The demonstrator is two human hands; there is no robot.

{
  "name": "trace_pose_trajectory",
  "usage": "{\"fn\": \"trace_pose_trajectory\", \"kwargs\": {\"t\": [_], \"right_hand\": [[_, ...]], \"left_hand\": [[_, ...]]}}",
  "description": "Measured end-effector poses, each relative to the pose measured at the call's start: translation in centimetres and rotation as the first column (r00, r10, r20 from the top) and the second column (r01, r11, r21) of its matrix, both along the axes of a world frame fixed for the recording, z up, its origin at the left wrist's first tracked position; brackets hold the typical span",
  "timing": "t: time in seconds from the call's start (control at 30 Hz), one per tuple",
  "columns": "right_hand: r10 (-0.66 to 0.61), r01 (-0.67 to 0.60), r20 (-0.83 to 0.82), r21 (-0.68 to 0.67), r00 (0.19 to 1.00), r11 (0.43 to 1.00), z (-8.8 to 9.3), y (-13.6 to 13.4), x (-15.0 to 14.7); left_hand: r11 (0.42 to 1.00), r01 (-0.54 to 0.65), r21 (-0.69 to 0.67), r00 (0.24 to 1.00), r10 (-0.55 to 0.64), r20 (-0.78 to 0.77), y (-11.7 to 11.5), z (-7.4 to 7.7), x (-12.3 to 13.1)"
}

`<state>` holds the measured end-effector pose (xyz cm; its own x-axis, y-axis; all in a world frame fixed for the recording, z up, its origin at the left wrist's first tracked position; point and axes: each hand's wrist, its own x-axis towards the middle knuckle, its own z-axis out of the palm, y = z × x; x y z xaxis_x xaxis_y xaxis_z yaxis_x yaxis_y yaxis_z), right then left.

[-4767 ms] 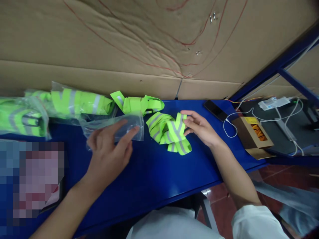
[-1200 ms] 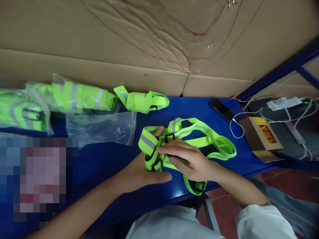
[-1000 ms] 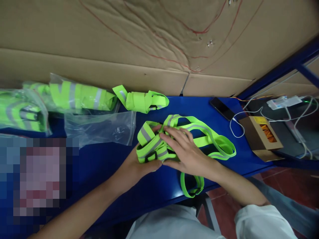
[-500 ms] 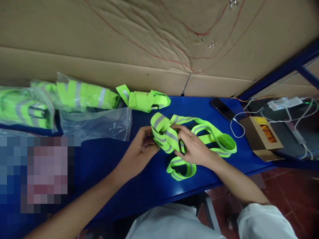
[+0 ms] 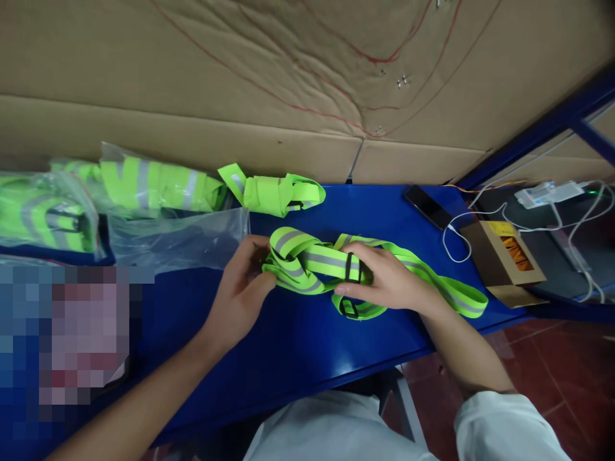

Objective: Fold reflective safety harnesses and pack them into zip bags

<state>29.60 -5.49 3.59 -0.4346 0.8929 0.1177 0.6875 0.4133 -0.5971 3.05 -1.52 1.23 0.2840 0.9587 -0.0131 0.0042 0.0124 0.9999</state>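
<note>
A neon-green reflective strap vest [image 5: 307, 259] with grey stripes and black buckles lies bunched on the blue table [image 5: 298, 346]. My left hand [image 5: 240, 291] pinches its left end, fingers closed on the fabric. My right hand [image 5: 389, 282] grips the middle of the straps near a black buckle, thumb under and fingers over. A long strap end [image 5: 456, 298] trails right toward the table edge. An empty clear plastic bag [image 5: 177, 240] lies just left of my left hand.
A folded green vest [image 5: 273, 192] lies by the cardboard wall [image 5: 240, 83]. Bagged vests [image 5: 96, 192] are stacked at the far left. A black phone [image 5: 425, 206], white cables and a small brown box [image 5: 509, 256] sit at the right. The table's front edge is close to me.
Since half a second ago both hands have pulled the bundle flatter and wider. The loop that hung toward me has been drawn in, and a strap end has stretched out to the right.
</note>
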Motion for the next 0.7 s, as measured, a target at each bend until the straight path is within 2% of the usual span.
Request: {"fn": "trace_pose_trajectory", "kwargs": {"t": [0.17, 0.23, 0.3, 0.43, 0.5, 0.57, 0.63, 0.7], "right_hand": [[-0.117, 0.121, -0.045, 0.084, 0.992, 0.989, 0.3, 0.2, 0.4], [-0.229, 0.238, -0.099, 0.096, 0.968, 0.966, 0.3, 0.5, 0.9], [-0.388, 0.406, -0.153, 0.111, 0.909, 0.907, 0.2, 0.9, 1.6], [-0.638, 0.668, -0.2, 0.165, 0.744, 0.726, 0.2, 2.0, 3.4], [-0.684, 0.717, -0.215, 0.192, 0.697, 0.67, 0.2, 2.5, 4.2], [-0.706, 0.735, -0.205, 0.223, 0.678, 0.641, 0.3, 2.8, 5.1], [-0.733, 0.744, -0.159, 0.266, 0.661, 0.613, 0.4, 2.9, 6.0], [-0.789, 0.769, -0.087, 0.311, 0.608, 0.559, 0.6, 2.9, 7.0]], "left_hand": [[0.997, -0.056, -0.054, 0.998, 0.056, -0.01, 0.3, -0.2, -0.2], [0.991, -0.105, -0.085, 0.994, 0.106, 0.009, 0.5, -0.3, -0.3], [0.98, -0.161, -0.114, 0.985, 0.167, 0.044, 0.9, -0.4, -0.4], [0.947, -0.283, -0.153, 0.944, 0.303, 0.13, 1.6, 0.0, -0.6], [0.927, -0.338, -0.164, 0.915, 0.365, 0.173, 2.0, 0.7, -0.8], [0.908, -0.392, -0.148, 0.883, 0.417, 0.215, 2.3, 1.4, -1.0], [0.891, -0.44, -0.116, 0.855, 0.455, 0.249, 2.6, 1.9, -1.3], [0.88, -0.468, -0.076, 0.841, 0.47, 0.269, 3.0, 2.3, -1.7]]}}
